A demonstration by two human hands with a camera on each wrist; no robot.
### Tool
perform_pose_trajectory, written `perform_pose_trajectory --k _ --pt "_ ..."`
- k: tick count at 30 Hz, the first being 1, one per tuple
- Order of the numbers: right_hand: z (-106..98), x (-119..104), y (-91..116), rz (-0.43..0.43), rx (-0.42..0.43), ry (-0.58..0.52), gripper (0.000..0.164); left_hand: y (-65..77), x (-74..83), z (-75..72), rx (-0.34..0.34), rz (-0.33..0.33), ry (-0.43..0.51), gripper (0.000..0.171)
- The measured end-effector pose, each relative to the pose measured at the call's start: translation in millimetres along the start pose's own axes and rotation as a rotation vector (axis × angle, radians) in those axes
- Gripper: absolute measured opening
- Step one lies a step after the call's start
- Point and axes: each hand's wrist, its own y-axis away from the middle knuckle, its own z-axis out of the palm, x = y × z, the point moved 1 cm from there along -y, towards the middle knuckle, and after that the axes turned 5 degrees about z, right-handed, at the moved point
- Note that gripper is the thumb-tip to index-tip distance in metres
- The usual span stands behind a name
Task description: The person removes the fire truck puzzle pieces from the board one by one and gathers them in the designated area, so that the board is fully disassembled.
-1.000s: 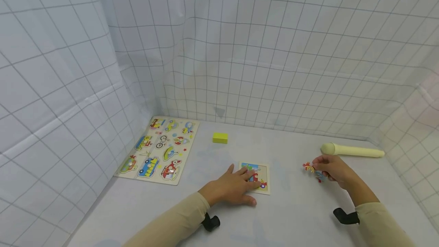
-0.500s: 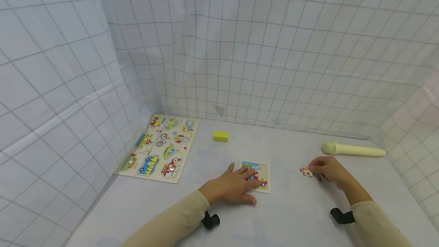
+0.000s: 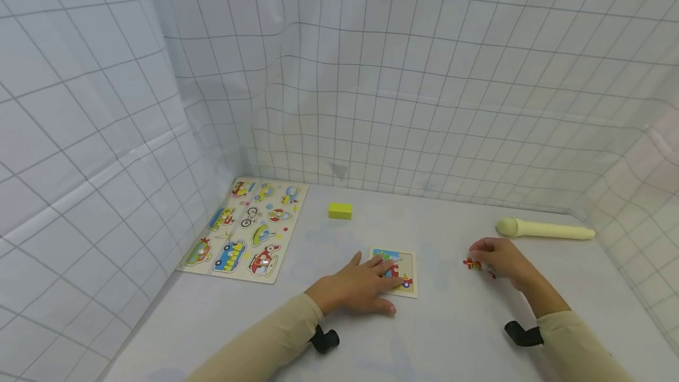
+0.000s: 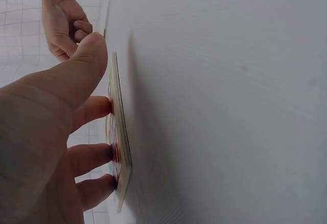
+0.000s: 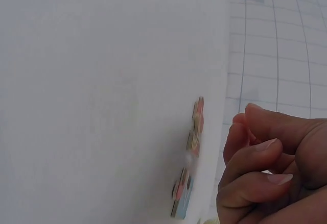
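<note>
My left hand (image 3: 361, 287) lies with spread fingers on a small wooden jigsaw puzzle (image 3: 411, 264), partly covering its colourful picture. In the left wrist view its fingertips touch the face of the thin puzzle board (image 4: 120, 127). My right hand (image 3: 498, 258) hovers with loosely bent fingers above two loose puzzle pieces. One is a red puzzle piece with yellow arcs (image 3: 472, 264); the other, a blue and red puzzle piece (image 5: 181, 196), is mostly under the hand in the head view. From the right wrist, both pieces lie on the table apart from the fingers, which hold nothing visible.
A large wooden vehicle puzzle board (image 3: 249, 231) lies at the left. A yellow block (image 3: 340, 211) stands behind the small puzzle. Toward the back right lies a pale yellow stick with a rounded end (image 3: 546, 229). Gridded white curtains (image 3: 403, 99) enclose the table (image 3: 445, 335).
My right hand has shifted slightly left and lower over the pieces. The red piece, tilted up earlier, now lies flatter and a little further left. My left hand stays on the puzzle.
</note>
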Motion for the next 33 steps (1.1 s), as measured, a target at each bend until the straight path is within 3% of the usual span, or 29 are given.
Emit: perform_pose_trajectory --k 6,12,20,33 --pt "22 -19 -3 -0.026 -0.062 -0.061 0.029 -0.1 -3.2 -0.9 0.001 0.011 0.01 0.066" --pt "59 -36 -2 -0.022 -0.16 -0.157 0.029 0.6 -8.5 -1.9 0.009 0.018 0.013 0.066" --pt "99 -53 2 -0.035 -0.28 -0.209 0.027 0.7 -16.3 -2.5 0.111 -0.03 0.025 0.063" --pt "116 -61 6 -0.076 -0.216 -0.097 0.022 -8.4 -21.9 -2.1 0.155 -0.044 0.018 0.049"
